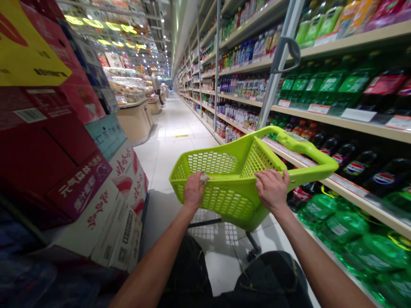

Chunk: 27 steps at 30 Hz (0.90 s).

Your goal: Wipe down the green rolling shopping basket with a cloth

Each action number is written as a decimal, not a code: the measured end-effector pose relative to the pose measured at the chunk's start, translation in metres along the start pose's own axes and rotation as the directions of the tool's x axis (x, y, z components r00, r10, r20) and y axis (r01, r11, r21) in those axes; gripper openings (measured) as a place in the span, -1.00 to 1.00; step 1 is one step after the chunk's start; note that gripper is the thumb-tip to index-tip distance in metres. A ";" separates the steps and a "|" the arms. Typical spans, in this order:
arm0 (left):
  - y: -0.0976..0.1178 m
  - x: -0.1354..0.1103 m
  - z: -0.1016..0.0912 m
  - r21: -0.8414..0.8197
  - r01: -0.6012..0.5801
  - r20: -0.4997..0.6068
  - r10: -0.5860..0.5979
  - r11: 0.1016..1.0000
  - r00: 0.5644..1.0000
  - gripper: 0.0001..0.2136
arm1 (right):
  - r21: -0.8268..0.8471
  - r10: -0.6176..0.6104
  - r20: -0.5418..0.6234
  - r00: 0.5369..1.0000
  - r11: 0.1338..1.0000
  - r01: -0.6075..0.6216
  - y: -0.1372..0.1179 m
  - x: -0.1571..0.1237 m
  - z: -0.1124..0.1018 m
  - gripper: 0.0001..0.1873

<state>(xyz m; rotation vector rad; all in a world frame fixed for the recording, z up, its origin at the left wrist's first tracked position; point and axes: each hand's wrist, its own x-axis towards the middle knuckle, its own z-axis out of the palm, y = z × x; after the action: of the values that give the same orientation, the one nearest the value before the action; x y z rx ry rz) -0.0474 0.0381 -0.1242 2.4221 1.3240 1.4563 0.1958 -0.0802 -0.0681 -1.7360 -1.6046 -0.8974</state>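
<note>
A lime-green plastic shopping cart with mesh walls stands sideways in front of me, its handle towards the right. My left hand is closed at the near rim, towards the cart's front end. A crumpled whitish cloth pokes out between its thumb and fingers, over the rim. My right hand grips the same near rim closer to the handle, fingers hooked over the top edge. Much of the cloth is hidden by my left hand.
On the right, shelves of green soda bottles and cola bottles stand close to the handle. Stacked drink cartons rise on the left. Down the tiled aisle are a food counter and a person.
</note>
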 end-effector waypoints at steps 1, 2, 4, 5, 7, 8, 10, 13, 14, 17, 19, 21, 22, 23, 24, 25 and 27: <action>0.004 0.002 0.001 -0.009 -0.054 0.051 0.054 0.999 0.997 -0.67 | -0.003 -0.017 0.007 1.000 1.000 0.017 0.002 0.000 0.000 -0.75; 0.002 0.003 -0.001 -0.005 -0.075 0.083 0.075 0.997 0.994 -0.67 | -0.006 -0.031 0.015 0.999 0.999 0.031 0.005 -0.001 -0.001 -0.74; -0.012 0.006 -0.011 0.056 0.023 0.045 -0.026 0.998 0.999 -0.67 | -0.011 -0.048 0.026 0.999 0.999 0.048 0.008 -0.001 -0.002 -0.74; -0.022 0.007 -0.017 0.096 0.144 -0.031 -0.142 0.985 0.989 -0.68 | -0.013 -0.049 0.025 0.998 0.999 0.049 0.010 -0.001 -0.003 -0.74; -0.036 0.007 -0.025 0.135 0.382 -0.190 -0.354 0.914 0.916 -0.70 | -0.016 -0.045 0.012 0.999 0.999 0.045 0.011 -0.002 -0.002 -0.74; -0.036 0.006 -0.026 0.134 0.435 -0.226 -0.400 0.890 0.888 -0.71 | -0.018 -0.041 -0.002 0.999 0.999 0.041 0.011 -0.002 -0.001 -0.75; -0.022 0.004 -0.022 0.116 0.365 -0.163 -0.345 0.924 0.924 -0.71 | -0.026 -0.033 -0.038 0.999 0.999 0.032 0.011 -0.003 0.002 -0.75; 0.014 0.004 -0.007 0.041 0.087 0.048 -0.089 0.995 0.995 -0.68 | -0.056 -0.059 -0.066 0.996 0.997 0.056 0.015 -0.005 0.004 -0.76; 0.022 0.005 -0.004 0.023 0.020 0.093 -0.022 1.000 0.995 -0.66 | -0.069 -0.081 -0.061 0.995 0.995 0.076 0.017 -0.006 0.004 -0.75; 0.014 0.005 -0.010 0.035 0.004 0.093 -0.007 0.999 0.996 -0.66 | -0.098 -0.136 -0.014 0.991 0.986 0.134 0.022 -0.007 0.001 -0.73; -0.007 0.001 -0.020 0.089 0.165 -0.034 -0.163 0.982 0.986 -0.68 | -0.110 -0.142 0.002 0.990 0.984 0.142 0.023 -0.007 -0.001 -0.73; -0.022 -0.004 -0.027 0.115 0.328 -0.158 -0.309 0.938 0.938 -0.68 | -0.121 -0.135 -0.013 0.991 0.984 0.132 0.022 -0.007 -0.001 -0.73; -0.023 -0.007 -0.028 0.112 0.347 -0.171 -0.326 0.931 0.930 -0.68 | -0.128 -0.130 -0.031 0.991 0.984 0.125 0.021 -0.008 0.000 -0.73; -0.020 -0.009 -0.027 0.101 0.320 -0.148 -0.304 0.942 0.941 -0.68 | -0.137 -0.129 -0.049 0.990 0.983 0.122 0.020 -0.008 0.000 -0.74; -0.014 -0.010 -0.025 0.082 0.258 -0.100 -0.250 0.963 0.963 -0.68 | -0.148 -0.134 -0.063 0.989 0.981 0.123 0.020 -0.008 0.001 -0.74; -0.007 -0.011 -0.023 0.058 0.180 -0.046 -0.178 0.982 0.983 -0.67 | -0.160 -0.145 -0.071 0.987 0.978 0.132 0.021 -0.008 0.001 -0.75; 0.003 -0.010 -0.021 0.022 0.070 0.025 -0.070 0.997 0.997 -0.66 | -0.187 -0.181 -0.057 0.982 0.968 0.168 0.023 -0.008 0.002 -0.75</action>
<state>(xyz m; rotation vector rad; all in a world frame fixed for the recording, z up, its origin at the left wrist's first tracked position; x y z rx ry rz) -0.0633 0.0217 -0.1180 2.3727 1.4110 1.3968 0.2188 -0.0857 -0.0754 -1.6780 -1.6909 -1.2128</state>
